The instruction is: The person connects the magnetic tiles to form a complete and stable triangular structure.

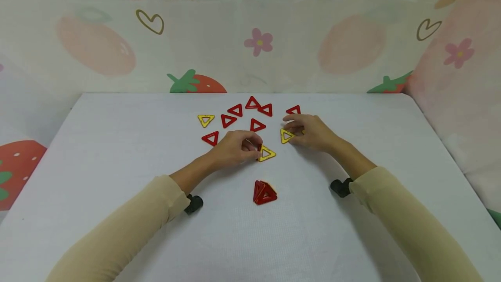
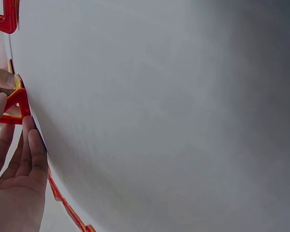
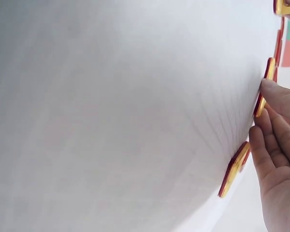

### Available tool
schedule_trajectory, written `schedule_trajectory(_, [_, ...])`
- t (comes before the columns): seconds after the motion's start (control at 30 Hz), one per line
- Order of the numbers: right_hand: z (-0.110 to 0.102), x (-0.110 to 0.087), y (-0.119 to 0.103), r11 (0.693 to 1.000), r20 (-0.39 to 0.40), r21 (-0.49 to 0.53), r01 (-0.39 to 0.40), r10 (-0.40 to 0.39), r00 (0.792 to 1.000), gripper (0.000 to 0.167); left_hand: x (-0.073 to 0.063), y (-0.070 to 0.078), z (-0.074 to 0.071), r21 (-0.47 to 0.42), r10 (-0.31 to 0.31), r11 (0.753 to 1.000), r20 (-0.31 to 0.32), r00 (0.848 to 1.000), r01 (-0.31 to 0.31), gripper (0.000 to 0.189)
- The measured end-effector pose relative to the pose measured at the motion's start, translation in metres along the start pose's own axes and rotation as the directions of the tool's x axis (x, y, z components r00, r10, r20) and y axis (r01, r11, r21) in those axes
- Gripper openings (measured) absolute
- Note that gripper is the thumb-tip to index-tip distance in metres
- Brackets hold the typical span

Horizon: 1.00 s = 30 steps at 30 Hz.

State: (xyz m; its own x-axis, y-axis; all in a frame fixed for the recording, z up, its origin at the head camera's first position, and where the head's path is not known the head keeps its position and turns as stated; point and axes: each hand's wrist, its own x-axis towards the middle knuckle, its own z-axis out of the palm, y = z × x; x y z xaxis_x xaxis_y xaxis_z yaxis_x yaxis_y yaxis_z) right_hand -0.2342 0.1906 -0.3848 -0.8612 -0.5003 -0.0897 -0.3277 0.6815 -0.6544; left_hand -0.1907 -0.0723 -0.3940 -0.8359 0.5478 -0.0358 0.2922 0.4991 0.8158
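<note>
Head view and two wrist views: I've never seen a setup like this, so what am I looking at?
There is no machine here: these are a person's own left hand and right hand. The widest picture comes from a camera worn on the head; the other two come from cameras on the left and right wrists, showing each hand's work. On the white table lie loose red triangles and a loose yellow triangle, all with open middles. Nearer the person sits a small cluster of red triangles. The left hand holds one yellow piece, the right hand a second yellow piece.
</note>
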Motion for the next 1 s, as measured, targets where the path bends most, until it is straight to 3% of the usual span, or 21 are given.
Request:
schedule_trajectory(0.6, [0.010, 0.001, -0.010, 0.998, 0.042, -0.005, 0.057, -0.056, 0.998, 0.053, 0.000, 0.000, 0.000, 0.006, -0.002, 1.000, 0.003, 1.000, 0.002, 0.030])
schedule_trajectory(1.0, [0.012, 0.000, -0.017, 0.991, 0.049, 0.018, 0.136, -0.136, 0.989, 0.047, 0.000, 0.000, 0.000, 0.005, 0.004, 1.000, 0.005, 1.000, -0.004, 0.032])
